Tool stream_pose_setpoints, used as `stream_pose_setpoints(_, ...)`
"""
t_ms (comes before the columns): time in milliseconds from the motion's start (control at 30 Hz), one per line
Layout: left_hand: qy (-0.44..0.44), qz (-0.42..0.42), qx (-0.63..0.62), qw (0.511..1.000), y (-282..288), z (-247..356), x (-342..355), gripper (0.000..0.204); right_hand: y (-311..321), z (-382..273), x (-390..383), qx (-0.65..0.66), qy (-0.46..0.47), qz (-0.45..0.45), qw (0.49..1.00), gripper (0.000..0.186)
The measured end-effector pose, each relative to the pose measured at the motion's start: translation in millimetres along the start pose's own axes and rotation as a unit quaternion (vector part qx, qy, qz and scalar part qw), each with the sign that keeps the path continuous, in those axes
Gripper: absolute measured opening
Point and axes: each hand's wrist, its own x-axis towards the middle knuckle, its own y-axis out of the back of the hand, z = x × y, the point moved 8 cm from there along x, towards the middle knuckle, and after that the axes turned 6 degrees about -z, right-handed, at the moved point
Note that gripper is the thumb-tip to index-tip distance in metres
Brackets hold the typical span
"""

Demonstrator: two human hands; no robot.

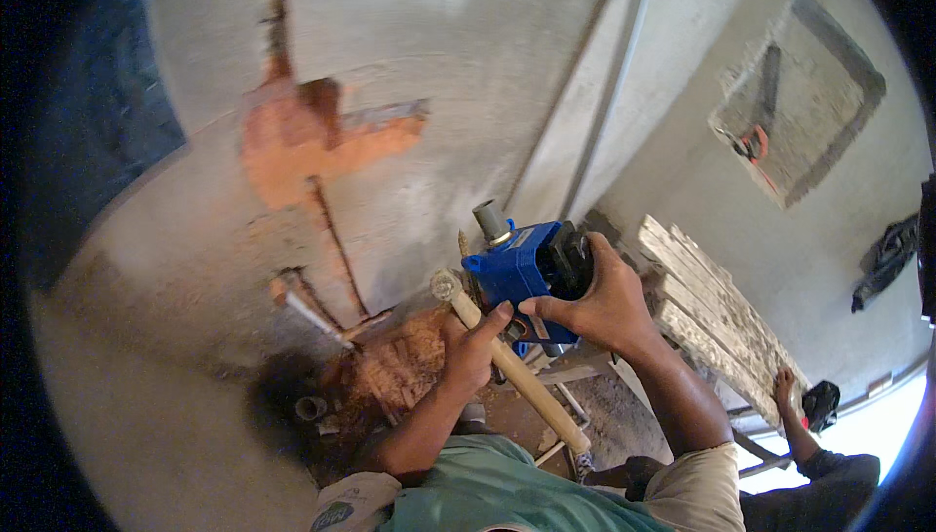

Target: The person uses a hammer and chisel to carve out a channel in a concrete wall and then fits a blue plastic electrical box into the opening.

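My left hand (468, 361) is closed around a wooden-handled hammer (531, 391), its head at the upper left; a rough metal rod shows behind it, partly hidden. My left thumb lies at the lower left of a blue plastic valve housing (502, 269). My right hand (595, 303) grips that housing from the right, around its black part, with the thumb across the lower face. A short grey pipe stub (487, 218) sticks out of the housing's top. Both hands are in front of a plastered wall with a chiselled orange-red recess (292, 152) and channels running above and below it.
A white pipe (312, 313) and rubble (400, 366) lie low by the wall. A rough plank bench (712, 308) stands right, with a co-worker's hand (785, 386) on it. The right wall has a recess (809, 93) holding orange-handled pliers (756, 147), and dark cloth (882, 259) hangs there.
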Motion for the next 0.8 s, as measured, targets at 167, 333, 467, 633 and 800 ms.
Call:
stream_pose_setpoints(167, -0.002, 0.075, -0.056, 0.996, 57, 54, -24, 0.023, -59, -53, 6, 0.128, 0.069, -0.126, 0.981, 0.066)
stream_pose_setpoints(333, -0.003, 0.096, -0.105, 0.990, 95, 82, -41, 0.022, -92, -61, 15, 0.292, 0.033, -0.193, 0.936, 0.031)
stream_pose_setpoints(467, 0.054, 0.064, -0.147, 0.986, 105, 84, -40, 0.022, -117, -65, 16, 0.350, 0.056, -0.179, 0.918, 0.029)
stream_pose_setpoints(633, 0.026, 0.075, -0.120, 0.990, 118, 96, -24, 0.022, -135, -57, 36, 0.284, 0.081, -0.171, 0.940, 0.034)
stream_pose_setpoints(800, 0.063, 0.073, -0.122, 0.988, 109, 91, 4, 0.021, -133, -57, 69, 0.282, 0.125, -0.218, 0.926, 0.033)
